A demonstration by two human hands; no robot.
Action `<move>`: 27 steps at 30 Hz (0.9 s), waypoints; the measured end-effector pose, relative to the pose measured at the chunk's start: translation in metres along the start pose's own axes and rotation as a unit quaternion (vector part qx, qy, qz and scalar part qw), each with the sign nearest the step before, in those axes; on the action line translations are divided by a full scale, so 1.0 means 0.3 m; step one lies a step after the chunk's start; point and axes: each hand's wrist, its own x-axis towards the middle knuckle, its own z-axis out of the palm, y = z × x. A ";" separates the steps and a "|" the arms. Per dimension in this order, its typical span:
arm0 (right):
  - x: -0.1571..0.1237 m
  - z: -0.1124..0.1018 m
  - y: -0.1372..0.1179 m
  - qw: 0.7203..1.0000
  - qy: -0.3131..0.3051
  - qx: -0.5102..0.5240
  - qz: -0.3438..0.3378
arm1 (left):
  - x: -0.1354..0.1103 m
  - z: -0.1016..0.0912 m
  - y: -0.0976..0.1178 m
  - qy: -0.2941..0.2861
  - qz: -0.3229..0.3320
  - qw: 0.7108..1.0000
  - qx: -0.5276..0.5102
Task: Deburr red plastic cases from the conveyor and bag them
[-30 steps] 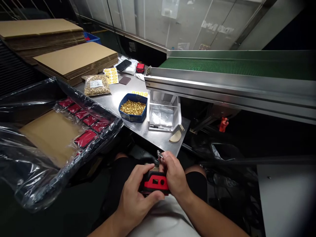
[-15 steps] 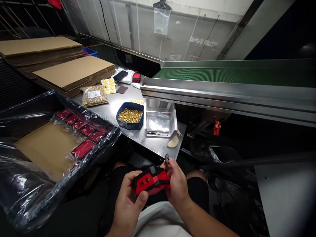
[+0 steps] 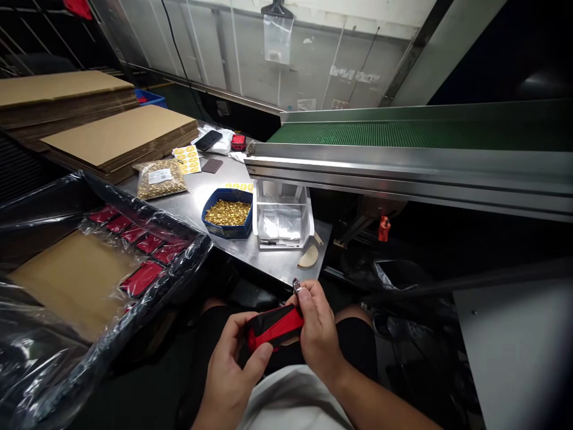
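Observation:
Low in front of my lap, my left hand [image 3: 235,361] is closed around the left end of a red-and-black device [image 3: 278,327]. Its exact kind cannot be made out. My right hand [image 3: 321,334] grips the right end, and its thumb and fingers pinch a small metal clip [image 3: 296,286] that sticks up there. My fingers hide parts of the device. Beyond the hands, a blue bin [image 3: 227,232] of small gold-coloured pieces stands beside a white bin [image 3: 282,246] containing clear plastic bags and a pen.
A plastic-lined box [image 3: 197,251] with several red bagged items is at left. Behind it are cardboard stacks [image 3: 123,131] and a bag of gold pieces [image 3: 160,179]. A green conveyor [image 3: 358,136] runs to the right from the metal table [image 3: 264,263].
The device has rotated in my hands: the red face with holes has turned away and a narrower striped side shows. The whole scene has shifted slightly left in view.

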 end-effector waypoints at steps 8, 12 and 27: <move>0.000 -0.016 -0.021 0.992 -0.092 -0.080 -0.035 | 0.020 -0.007 -0.009 -0.053 -0.030 0.998 -0.004; -0.014 -0.018 -0.043 0.957 -0.216 -0.180 -0.071 | 0.039 -0.034 -0.005 -0.156 -0.070 0.985 -0.026; 0.286 0.001 0.235 0.827 0.028 -0.494 -0.269 | 0.023 -0.101 -0.029 -0.229 -0.180 0.888 -0.357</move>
